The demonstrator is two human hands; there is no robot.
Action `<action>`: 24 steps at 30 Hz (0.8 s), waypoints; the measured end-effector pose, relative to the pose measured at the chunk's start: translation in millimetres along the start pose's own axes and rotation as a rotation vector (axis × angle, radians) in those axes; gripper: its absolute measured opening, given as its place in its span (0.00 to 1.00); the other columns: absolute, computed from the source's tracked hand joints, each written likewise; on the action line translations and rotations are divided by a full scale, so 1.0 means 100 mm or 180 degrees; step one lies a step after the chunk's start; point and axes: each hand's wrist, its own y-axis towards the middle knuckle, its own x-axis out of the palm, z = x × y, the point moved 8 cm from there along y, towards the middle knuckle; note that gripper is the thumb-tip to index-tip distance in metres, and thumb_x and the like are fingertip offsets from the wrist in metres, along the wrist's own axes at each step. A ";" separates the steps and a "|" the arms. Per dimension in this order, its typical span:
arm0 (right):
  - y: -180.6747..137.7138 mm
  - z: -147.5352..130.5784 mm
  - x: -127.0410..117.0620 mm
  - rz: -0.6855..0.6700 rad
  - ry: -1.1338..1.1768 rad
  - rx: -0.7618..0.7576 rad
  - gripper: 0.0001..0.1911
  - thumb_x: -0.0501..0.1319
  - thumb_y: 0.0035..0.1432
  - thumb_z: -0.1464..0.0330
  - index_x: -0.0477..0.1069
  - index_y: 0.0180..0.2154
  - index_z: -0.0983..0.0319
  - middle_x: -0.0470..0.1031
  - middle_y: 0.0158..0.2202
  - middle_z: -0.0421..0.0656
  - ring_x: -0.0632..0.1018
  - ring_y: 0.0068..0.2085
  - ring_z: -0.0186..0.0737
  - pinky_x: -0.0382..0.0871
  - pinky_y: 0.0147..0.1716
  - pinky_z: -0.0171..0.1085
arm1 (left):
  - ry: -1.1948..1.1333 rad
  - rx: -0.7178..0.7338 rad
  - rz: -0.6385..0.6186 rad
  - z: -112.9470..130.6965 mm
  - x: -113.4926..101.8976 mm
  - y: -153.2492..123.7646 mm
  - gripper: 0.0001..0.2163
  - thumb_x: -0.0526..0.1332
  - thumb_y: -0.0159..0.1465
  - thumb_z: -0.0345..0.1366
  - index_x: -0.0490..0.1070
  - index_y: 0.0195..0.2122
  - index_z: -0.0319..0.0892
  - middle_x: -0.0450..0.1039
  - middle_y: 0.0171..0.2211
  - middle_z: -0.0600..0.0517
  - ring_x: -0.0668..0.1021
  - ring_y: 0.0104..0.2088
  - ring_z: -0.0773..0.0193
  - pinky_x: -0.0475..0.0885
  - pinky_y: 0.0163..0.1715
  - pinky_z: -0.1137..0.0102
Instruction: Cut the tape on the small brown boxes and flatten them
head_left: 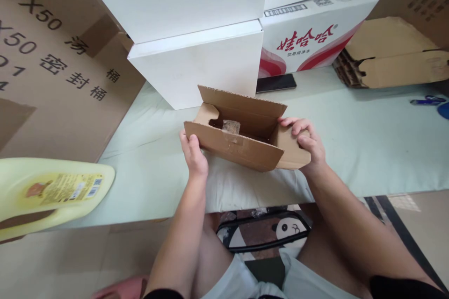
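A small brown cardboard box with its flaps up is held over the pale green cloth-covered surface, open side toward me. My left hand grips its left end, thumb on the front wall. My right hand is wrapped round the right side flap, fingers curled over its top edge. Inside the box a folded tab with a bit of tape shows.
White boxes are stacked right behind the cardboard box, with a red-and-white printed carton and a dark phone to the right. A big brown carton stands left, a yellow bottle lies front left, flattened cardboard at back right.
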 end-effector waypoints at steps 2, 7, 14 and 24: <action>0.00 0.01 0.00 0.0010 0.0000 0.0021 0.11 0.69 0.53 0.56 0.72 0.30 0.55 0.79 0.42 0.42 0.77 0.55 0.52 0.68 0.59 0.52 | 0.0059 -0.0024 0.0016 0.00 0.00 0.00 0.21 0.60 0.67 0.60 0.67 0.42 0.46 0.67 0.37 0.53 0.72 0.40 0.61 0.68 0.43 0.67; 0.00 0.01 0.00 0.0032 -0.0011 0.0043 0.11 0.68 0.53 0.56 0.72 0.30 0.54 0.78 0.42 0.42 0.77 0.55 0.53 0.67 0.60 0.53 | 0.0091 -0.0082 0.0035 -0.01 -0.01 -0.01 0.20 0.60 0.67 0.59 0.67 0.42 0.46 0.67 0.37 0.53 0.72 0.40 0.60 0.69 0.43 0.66; 0.01 0.00 0.00 0.0042 -0.0055 0.0069 0.13 0.69 0.52 0.55 0.70 0.30 0.54 0.78 0.42 0.43 0.76 0.55 0.54 0.67 0.60 0.55 | 0.0067 -0.0091 0.0072 0.00 -0.01 -0.01 0.21 0.61 0.65 0.61 0.67 0.41 0.46 0.66 0.36 0.53 0.72 0.40 0.59 0.69 0.44 0.65; 0.00 0.00 0.00 0.0028 -0.0041 0.0042 0.13 0.69 0.53 0.55 0.70 0.30 0.55 0.78 0.42 0.42 0.76 0.55 0.53 0.65 0.62 0.55 | 0.0078 -0.0026 0.0050 0.02 0.00 -0.01 0.21 0.60 0.66 0.61 0.66 0.41 0.46 0.66 0.36 0.53 0.73 0.41 0.61 0.71 0.45 0.66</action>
